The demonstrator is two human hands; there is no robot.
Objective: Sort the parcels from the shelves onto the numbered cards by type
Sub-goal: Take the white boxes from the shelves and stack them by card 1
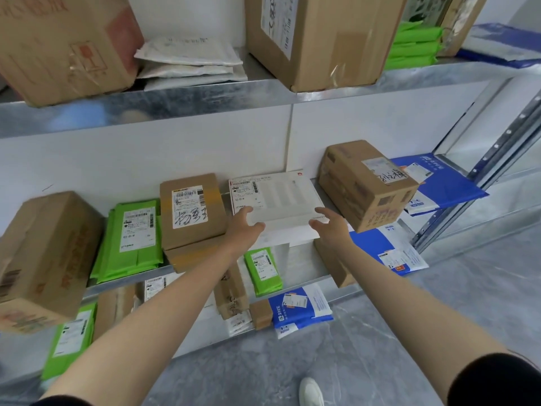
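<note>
The white box (275,197) lies ahead on the middle shelf (301,262), long axis left-right, left hand (244,225) and right hand (329,225) spread at its near corners, equally close.

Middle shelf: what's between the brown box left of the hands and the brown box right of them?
Head view: a flat white box lies between the left brown box and the right brown box.

Both arms reach forward, left hand (244,227) and right hand (330,227) with fingers spread.
</note>
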